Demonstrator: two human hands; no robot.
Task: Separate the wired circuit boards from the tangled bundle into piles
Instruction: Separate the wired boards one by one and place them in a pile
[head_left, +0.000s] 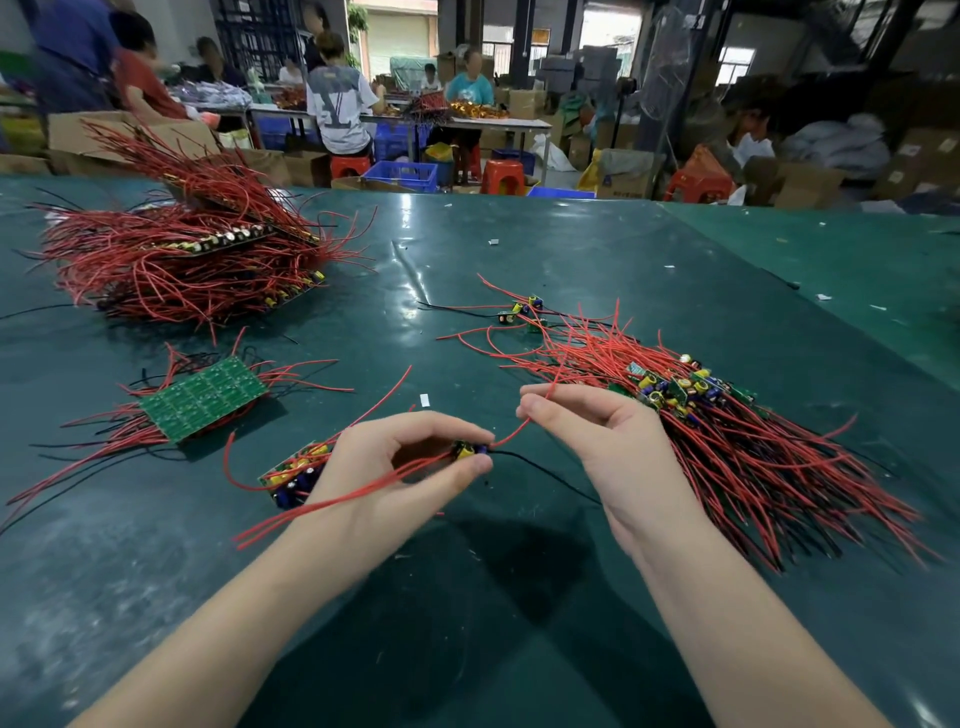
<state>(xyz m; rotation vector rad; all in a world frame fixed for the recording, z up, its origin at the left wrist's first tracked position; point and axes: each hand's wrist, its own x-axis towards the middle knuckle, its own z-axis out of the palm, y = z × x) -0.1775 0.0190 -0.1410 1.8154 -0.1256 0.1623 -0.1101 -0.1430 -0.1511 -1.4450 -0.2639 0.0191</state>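
Note:
My left hand (410, 467) pinches a small circuit board (470, 451) with yellow and blue parts between thumb and fingers. Its red wire (511, 435) curves up into my right hand (587, 431), which pinches it between thumb and forefinger. A black wire (550, 473) trails right from the board. The tangled bundle (727, 431) of red-wired boards lies just right of my right hand. Under my left wrist sits a strip of boards (296, 470). A green panel of boards (205, 397) lies further left.
A big heap of red-wired board panels (176, 249) stands at the far left on the green table (467, 597). A few loose boards (522, 312) lie at mid-table. People work at tables behind, among blue crates, red stools and cardboard boxes.

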